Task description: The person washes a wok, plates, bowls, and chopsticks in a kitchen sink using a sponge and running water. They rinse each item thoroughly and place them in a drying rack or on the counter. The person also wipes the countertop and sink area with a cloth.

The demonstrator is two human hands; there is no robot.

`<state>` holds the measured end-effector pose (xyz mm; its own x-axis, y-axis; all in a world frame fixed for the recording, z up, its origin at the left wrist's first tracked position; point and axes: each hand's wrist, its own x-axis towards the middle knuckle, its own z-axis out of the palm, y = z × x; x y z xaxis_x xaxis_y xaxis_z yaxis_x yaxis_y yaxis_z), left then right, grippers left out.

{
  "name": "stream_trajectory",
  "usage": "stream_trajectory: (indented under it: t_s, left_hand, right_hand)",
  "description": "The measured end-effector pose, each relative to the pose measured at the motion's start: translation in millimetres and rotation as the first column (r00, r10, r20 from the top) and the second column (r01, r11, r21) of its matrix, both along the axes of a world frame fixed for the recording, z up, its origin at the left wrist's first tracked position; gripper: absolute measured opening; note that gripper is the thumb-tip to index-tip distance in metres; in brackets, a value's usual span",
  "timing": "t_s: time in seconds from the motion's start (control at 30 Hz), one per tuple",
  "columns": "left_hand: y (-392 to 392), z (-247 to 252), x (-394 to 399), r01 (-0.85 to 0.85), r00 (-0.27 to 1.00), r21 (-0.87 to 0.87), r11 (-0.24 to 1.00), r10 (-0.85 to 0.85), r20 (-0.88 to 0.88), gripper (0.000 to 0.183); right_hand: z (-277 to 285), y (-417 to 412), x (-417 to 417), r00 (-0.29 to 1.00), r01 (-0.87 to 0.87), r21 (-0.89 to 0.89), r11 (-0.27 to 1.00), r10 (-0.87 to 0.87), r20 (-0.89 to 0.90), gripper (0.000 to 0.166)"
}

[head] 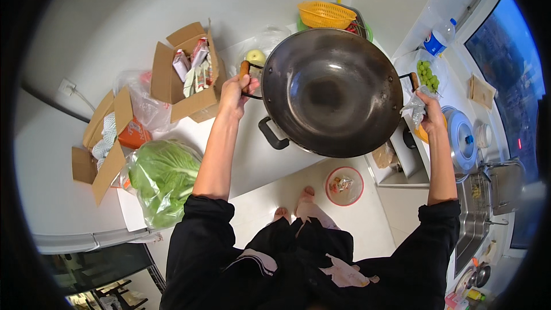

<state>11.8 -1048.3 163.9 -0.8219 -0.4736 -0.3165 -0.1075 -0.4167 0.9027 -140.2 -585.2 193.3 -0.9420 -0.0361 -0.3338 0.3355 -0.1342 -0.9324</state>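
Note:
A large dark metal wok (331, 94) spans the space between my two hands, its bowl facing up with nothing in it. My left hand (236, 92) grips the wooden side handle (244, 76) on the left. On the other side, my right hand (428, 110) holds the opposite wooden handle (414, 81), with crumpled clear plastic (416, 107) between palm and wok. Below the wok's left edge a black handle (273, 134) sticks out from another pot or pan, which is mostly hidden. The white counter (258, 163) lies underneath.
Left are two open cardboard boxes (185, 73) and bagged leafy cabbage (165, 181). Behind the wok sits a yellow plastic basket (327, 15). Green grapes (427, 76), a water bottle (440, 38), a blue-lidded pot (461, 137) and a sink (471, 215) line the right. A waste bin (344, 186) stands on the floor.

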Motion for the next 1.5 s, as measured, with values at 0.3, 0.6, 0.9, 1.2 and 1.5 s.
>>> stream_trajectory:
  t_s: [0.3, 0.6, 0.9, 1.2, 1.5]
  left_hand:
    - [-4, -41, -20, -0.007, 0.995, 0.01, 1.0, 0.006, 0.095, 0.018]
    - [-18, -50, -20, 0.101, 0.986, -0.081, 0.991, -0.089, 0.139, 0.016]
    - [7, -51, 16, -0.201, 0.94, -0.567, 0.799, -0.005, -0.34, 0.033]
    - [203, 7, 99, 0.255, 0.798, -0.601, 0.757, -0.516, -0.311, 0.02]
    - [496, -35, 217, 0.832, 0.234, -0.458, 0.313, -0.947, -0.221, 0.012]
  right_hand:
    - [-62, -1, -29, 0.997, -0.024, -0.006, 1.0, 0.024, 0.072, 0.013]
    - [-46, -10, 14, 0.994, 0.098, 0.062, 0.993, -0.095, -0.045, 0.019]
    - [-67, 55, 205, 0.879, 0.466, -0.516, 0.719, -0.446, 0.172, 0.027]
    - [-77, 138, 446, 0.594, 0.56, -0.777, 0.288, -0.793, 0.133, 0.028]
    - [-116, 252, 727, 0.021, 0.76, -0.647, -0.052, -0.994, 0.105, 0.031]
